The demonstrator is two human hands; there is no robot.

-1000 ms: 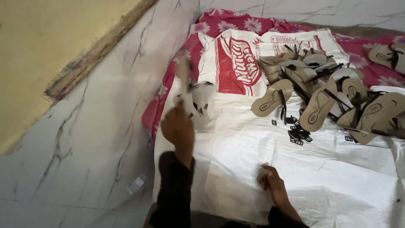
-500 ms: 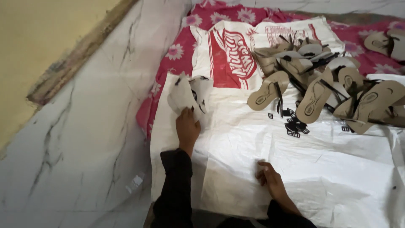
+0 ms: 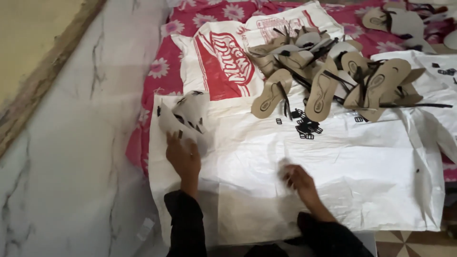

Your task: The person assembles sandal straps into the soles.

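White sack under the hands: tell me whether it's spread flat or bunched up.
Spread out. The white sack lies open on the floor with only shallow creases, and tan sandal soles are piled on its far edge.

Beneath my fingers lies a grey-veined white marble floor point(image 3: 81, 157), carrying a red flowered cloth point(image 3: 162, 71) beyond them and white woven plastic sacks point(image 3: 333, 162).

So the white sack sheet point(image 3: 333, 162) is spread over the flowered cloth point(image 3: 157, 71), which sits on the marble floor point(image 3: 81, 157). Left hand point(image 3: 183, 159) rests on the sheet's left part, touching the pale soles point(image 3: 183, 114) lying just behind it. Right hand point(image 3: 295, 176) is near the middle. The sandal pile point(image 3: 328, 71) lies further back, with small buckles point(image 3: 304, 127) just in front of it.
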